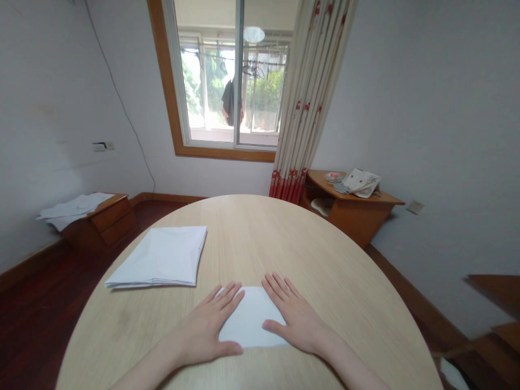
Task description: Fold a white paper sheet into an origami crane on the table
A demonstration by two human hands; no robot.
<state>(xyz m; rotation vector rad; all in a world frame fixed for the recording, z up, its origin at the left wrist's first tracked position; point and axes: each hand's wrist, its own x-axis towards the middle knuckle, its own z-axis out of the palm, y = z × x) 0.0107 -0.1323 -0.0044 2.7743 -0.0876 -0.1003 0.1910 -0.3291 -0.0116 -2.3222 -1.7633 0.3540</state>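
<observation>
A small white sheet of paper lies flat on the round wooden table, near its front. My left hand rests on the sheet's left side, fingers stretched out and thumb along the near edge. Over the right side lies my right hand, also flat, with its thumb pointing inward across the paper. Both hands cover the sheet's side edges. Farther back on the left is a stack of larger white paper sheets, apart from my hands.
A wooden drawer cabinet with papers on top stands at the left wall. At the back right, a corner cabinet carries a cloth bag. A patterned curtain hangs beside the window. The table's curved rim surrounds the work area.
</observation>
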